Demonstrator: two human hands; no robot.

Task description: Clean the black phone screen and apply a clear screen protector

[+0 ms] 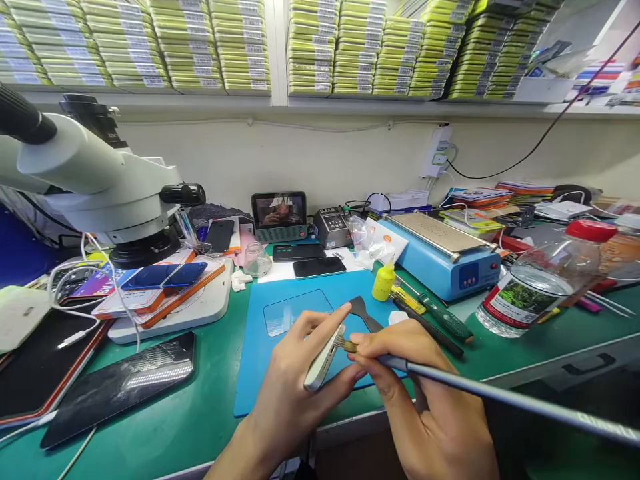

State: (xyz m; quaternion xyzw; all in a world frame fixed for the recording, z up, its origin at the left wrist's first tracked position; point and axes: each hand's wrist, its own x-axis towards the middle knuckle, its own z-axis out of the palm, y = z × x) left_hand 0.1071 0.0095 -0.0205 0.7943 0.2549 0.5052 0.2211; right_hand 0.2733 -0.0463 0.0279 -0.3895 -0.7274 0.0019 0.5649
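While your left hand (295, 373) grips a pale phone (324, 360) on edge, fingers closed round its back and thumb under its lower end, your right hand (400, 373) pinches a long-handled brush (450, 377) like a pen, bristles touching the phone's upper end. Item in hand: phone, held in the air just above the front edge of the blue mat (280, 333), near the front of the green surface (200, 413). Progress, as a judgement: brushing at that end looks under way; whether the end is already clean is too small to tell, and the rest of the phone shows no sign either way. Adjacent items: a dark scraper (364, 312) on the mat just beyond your hands; a yellow dropper bottle (383, 281) and screwdrivers (435, 319) to the right of it; a clear bottle with a red cap (545, 277) farther right; a blue heating plate (440, 257) behind. Left side: a microscope (100, 180) over a white base stacked with phones, and a dark glass panel (120, 387) lying flat. Open room: the mat's near half and the green strip beside it are free; the brush handle runs out to your right over the surface's front edge, well apart from the bottle.
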